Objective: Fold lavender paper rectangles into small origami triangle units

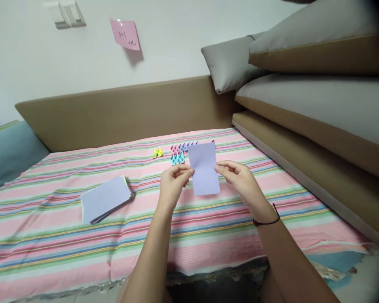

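I hold a small lavender paper sheet (204, 169) upright above the striped bed cover (208, 235). My left hand (174, 183) pinches its left edge and my right hand (240, 179) pinches its right edge, both closed on it. A faint vertical crease runs down the sheet's middle. Behind the sheet lie several small folded paper pieces: yellow-green ones (158, 152), blue ones (177, 158) and pink and purple ones (181, 147). A stack of paper sheets (105, 198) with a lavender one on top lies to the left of my hands.
A tan padded backrest (123, 109) runs behind the bed. Stacked grey-and-tan cushions (318, 92) and a grey pillow (230, 63) rise on the right. A blue-green pillow (9, 151) sits at far left. A pink note (125, 34) hangs on the wall.
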